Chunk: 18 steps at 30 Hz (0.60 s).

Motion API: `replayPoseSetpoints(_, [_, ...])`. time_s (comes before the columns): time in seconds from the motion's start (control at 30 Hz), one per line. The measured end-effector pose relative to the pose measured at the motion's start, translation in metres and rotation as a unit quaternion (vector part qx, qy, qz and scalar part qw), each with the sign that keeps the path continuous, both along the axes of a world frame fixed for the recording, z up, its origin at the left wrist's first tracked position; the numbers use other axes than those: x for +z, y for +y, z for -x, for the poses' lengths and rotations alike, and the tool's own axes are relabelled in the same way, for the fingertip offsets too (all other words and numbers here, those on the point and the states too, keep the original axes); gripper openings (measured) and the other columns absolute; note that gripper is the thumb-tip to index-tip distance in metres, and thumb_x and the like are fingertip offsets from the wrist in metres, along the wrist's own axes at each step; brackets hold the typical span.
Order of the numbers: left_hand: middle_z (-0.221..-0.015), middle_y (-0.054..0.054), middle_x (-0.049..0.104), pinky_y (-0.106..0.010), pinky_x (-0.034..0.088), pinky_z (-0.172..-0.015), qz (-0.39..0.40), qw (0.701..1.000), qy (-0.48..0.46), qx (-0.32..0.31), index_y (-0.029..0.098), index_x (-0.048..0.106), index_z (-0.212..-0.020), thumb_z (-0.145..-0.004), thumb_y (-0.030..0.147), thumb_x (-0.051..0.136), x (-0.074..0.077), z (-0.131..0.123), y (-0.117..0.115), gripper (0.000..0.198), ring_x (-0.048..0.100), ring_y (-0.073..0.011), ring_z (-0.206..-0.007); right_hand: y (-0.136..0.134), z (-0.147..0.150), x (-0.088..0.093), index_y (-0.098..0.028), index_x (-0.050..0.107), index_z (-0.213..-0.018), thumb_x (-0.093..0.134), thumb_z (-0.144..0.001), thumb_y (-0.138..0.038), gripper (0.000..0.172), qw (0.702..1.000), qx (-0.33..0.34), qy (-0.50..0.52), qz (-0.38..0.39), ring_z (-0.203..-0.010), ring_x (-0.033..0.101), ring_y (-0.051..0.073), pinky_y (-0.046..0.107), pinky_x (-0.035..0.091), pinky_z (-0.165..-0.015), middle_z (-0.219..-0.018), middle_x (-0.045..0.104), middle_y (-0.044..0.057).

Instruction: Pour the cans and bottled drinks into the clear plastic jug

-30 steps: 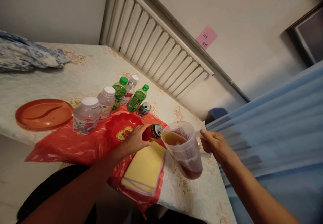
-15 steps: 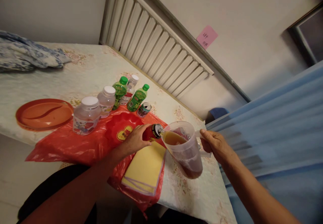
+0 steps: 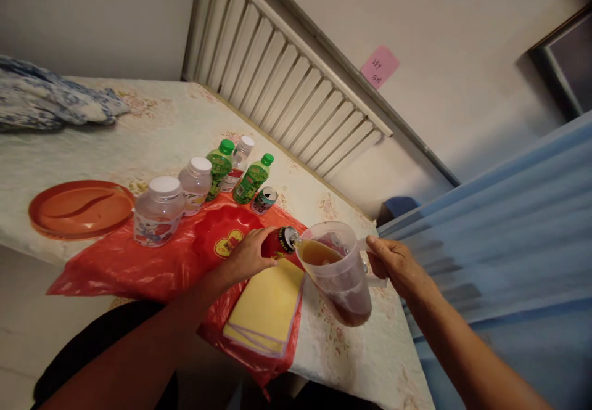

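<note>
- The fingers of my left hand [image 3: 245,257] curl around a red can [image 3: 274,245], just left of the pitcher [image 3: 348,296], its top angled toward the pitcher's rim.
- My right hand [image 3: 398,268] has its fingers wrapped round the handle [image 3: 377,283] on the pitcher's right; the pitcher tilts leftward, brown liquid [image 3: 318,253] inside.
- Yellow cloths [image 3: 266,305] lie left of the pitcher, nearer me.
- A red scalloped dish [image 3: 226,220] sits farther left of the pitcher.

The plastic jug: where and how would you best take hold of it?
Probably by its handle, from the person's right, as the right hand holds it. The handle juts out there, opposite the red can. The jug leans toward the can, so a firm grip seems wise.
</note>
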<state>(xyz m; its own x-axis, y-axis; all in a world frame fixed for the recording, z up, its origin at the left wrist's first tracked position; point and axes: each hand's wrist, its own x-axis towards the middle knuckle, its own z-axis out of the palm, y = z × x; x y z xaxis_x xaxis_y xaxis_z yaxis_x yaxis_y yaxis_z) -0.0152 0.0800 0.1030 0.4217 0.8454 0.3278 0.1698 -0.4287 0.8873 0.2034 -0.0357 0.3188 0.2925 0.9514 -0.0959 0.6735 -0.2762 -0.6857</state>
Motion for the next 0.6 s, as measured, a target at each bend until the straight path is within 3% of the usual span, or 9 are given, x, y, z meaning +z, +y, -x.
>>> replayPoseSetpoints(0.6, [-0.133,-0.010,0.058,-0.043,0.040,-0.106,-0.013,1.000,0.003,0.001,0.021,0.048,-0.134,-0.065,0.020,0.073,-0.0070,-0.0016,0.0016,0.073,0.052,-0.0273,-0.123,0.0024,-0.0028,-0.0023,-0.021,0.037,-0.046,0.054,-0.073,-0.076,0.063,1.000,-0.001,0.002,0.001,-0.040,0.027,0.007,0.024,0.020,-0.043,-0.042,0.033,-0.005])
